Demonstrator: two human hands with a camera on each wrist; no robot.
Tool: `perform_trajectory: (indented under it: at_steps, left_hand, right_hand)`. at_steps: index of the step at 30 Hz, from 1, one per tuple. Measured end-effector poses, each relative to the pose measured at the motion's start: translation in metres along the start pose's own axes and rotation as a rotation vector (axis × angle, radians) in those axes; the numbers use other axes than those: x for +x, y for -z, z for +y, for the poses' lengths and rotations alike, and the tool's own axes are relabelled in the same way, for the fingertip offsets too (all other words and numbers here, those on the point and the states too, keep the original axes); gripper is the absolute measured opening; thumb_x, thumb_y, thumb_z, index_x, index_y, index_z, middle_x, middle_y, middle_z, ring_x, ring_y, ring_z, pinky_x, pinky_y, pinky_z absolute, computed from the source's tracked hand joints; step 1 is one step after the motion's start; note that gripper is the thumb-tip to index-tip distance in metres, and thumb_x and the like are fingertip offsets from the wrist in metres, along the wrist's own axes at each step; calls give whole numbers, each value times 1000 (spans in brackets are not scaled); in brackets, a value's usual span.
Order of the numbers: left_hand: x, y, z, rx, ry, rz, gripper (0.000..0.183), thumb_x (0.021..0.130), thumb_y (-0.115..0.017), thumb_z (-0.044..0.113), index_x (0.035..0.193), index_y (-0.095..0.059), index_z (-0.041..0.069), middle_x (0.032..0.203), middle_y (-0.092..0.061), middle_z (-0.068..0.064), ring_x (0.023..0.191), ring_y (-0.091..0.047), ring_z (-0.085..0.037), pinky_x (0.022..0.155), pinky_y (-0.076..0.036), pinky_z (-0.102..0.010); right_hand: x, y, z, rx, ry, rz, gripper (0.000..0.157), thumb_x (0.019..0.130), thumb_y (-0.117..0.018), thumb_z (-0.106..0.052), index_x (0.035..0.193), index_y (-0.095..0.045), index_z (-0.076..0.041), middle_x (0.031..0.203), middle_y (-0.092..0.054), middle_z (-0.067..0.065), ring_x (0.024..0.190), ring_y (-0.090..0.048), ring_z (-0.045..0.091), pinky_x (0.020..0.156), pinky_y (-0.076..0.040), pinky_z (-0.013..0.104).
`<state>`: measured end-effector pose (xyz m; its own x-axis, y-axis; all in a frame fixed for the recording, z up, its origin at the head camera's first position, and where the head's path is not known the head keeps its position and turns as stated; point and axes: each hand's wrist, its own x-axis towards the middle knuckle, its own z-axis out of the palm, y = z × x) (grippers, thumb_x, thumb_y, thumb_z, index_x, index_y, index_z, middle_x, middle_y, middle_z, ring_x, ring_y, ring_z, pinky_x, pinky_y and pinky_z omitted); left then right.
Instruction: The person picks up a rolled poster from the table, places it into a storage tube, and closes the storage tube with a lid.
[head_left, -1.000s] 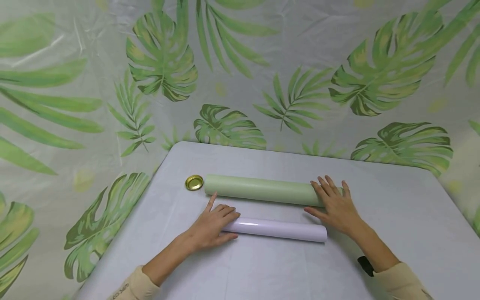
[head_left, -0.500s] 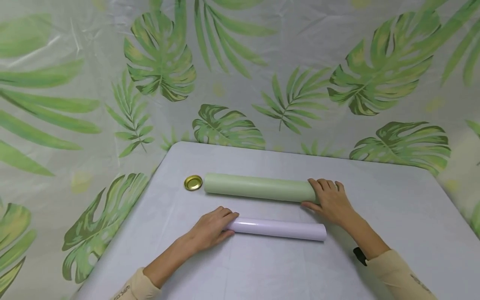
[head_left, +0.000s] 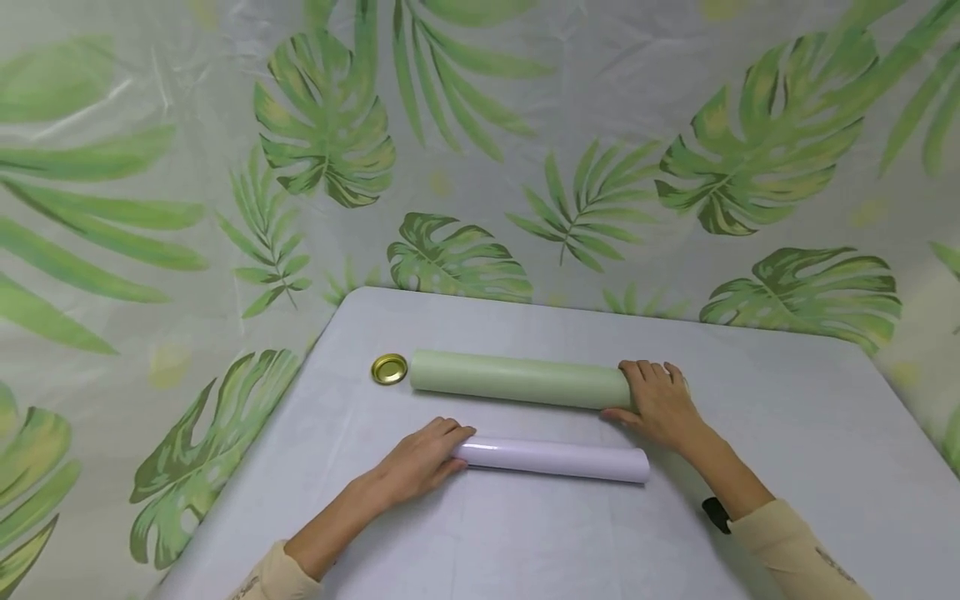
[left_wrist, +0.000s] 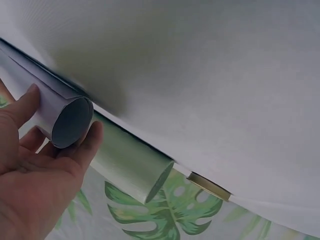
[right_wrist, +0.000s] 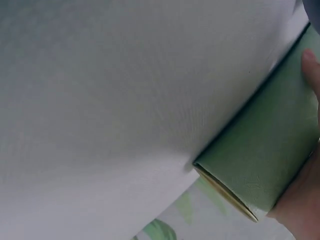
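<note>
A lilac rolled-up sheet (head_left: pixel 555 460) lies across the white table, and my left hand (head_left: pixel 420 462) holds its left end between thumb and fingers. In the left wrist view, that end of the lilac roll (left_wrist: pixel 45 111) is hollow, with an overlapping paper edge; the thumb is on one side and the fingers curl round the other. Farther back lies a thicker pale green roll (head_left: pixel 517 379), roughly parallel. My right hand (head_left: pixel 660 404) grips its right end, fingers over the far side and thumb on the near side. The right wrist view shows the green roll's open end (right_wrist: pixel 227 194).
A small round gold lid or dish (head_left: pixel 389 369) sits just left of the green roll's left end. The white table (head_left: pixel 525 542) has its back edge close to a leaf-printed curtain (head_left: pixel 465 167), which also hangs along the left side.
My right hand's spread fingers have curled round the green roll's end. My left index finger, stretched out toward the green roll before, has drawn in to the lilac roll.
</note>
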<state>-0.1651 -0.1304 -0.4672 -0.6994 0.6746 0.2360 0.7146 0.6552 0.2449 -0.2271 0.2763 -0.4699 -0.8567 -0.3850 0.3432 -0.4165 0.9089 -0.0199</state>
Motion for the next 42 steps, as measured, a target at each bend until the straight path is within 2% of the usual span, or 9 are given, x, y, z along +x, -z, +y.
perform_trajectory:
  at_steps: [10,16,21,25,32,34,39,40,42]
  left_hand:
    - [-5,14,-12,-119,38,-23,38,99,-71,17,134,-62,3,124,-68,-7,115,-63,-21,100,-52,-39]
    - [-10,29,-23,-191,87,-27,36,102,-66,17,135,-60,5,125,-67,-5,118,-62,-21,102,-50,-43]
    - [-25,41,-37,-287,133,-35,36,104,-63,22,137,-59,10,126,-66,-1,114,-60,-16,101,-49,-42]
    - [-37,50,-49,-420,199,-68,34,105,-62,30,137,-60,19,126,-65,4,112,-58,-11,101,-48,-37]
    - [-59,72,-70,-619,319,-77,35,105,-62,31,139,-60,25,130,-65,-2,111,-57,-16,94,-46,-27]
    - [-65,80,-76,-645,333,-71,35,105,-62,29,139,-61,25,129,-65,-4,109,-57,-16,91,-47,-26]
    - [-83,102,-91,-650,333,-35,34,105,-62,22,139,-62,21,128,-64,-7,103,-58,-12,86,-48,-25]
    - [-87,107,-93,-647,337,-22,34,105,-62,20,139,-62,19,128,-64,-8,102,-58,-12,85,-48,-25]
    - [-96,117,-99,-639,361,-3,33,106,-61,20,139,-62,18,128,-63,-7,102,-58,-11,84,-48,-25]
  right_hand:
    - [-3,3,5,38,-3,-32,77,83,-82,-50,136,-55,0,125,-65,25,117,-60,46,96,-42,65]
    - [-6,15,6,23,15,42,76,79,-85,-49,133,-58,-3,120,-66,23,113,-60,45,96,-42,64]
    - [-12,22,15,21,50,120,75,75,-87,-47,131,-60,-5,117,-67,21,111,-61,44,94,-42,64]
    - [-19,27,26,37,62,164,76,73,-88,-46,132,-61,-6,117,-67,20,111,-61,44,94,-41,64]
    - [-37,39,46,65,79,223,79,74,-86,-51,134,-60,-7,117,-66,21,107,-61,45,91,-40,65]
    - [-41,45,52,63,86,243,80,78,-80,-61,134,-61,-7,116,-66,20,105,-61,45,90,-41,66]
    - [-48,58,68,39,105,305,94,87,-42,-86,131,-63,-6,114,-66,21,102,-60,47,87,-41,66]
    - [-50,60,71,41,102,308,96,87,-38,-88,130,-63,-6,114,-66,20,102,-60,46,87,-40,66]
    - [-55,65,77,50,91,305,94,84,-46,-88,129,-64,-7,113,-65,20,101,-59,45,85,-39,64]
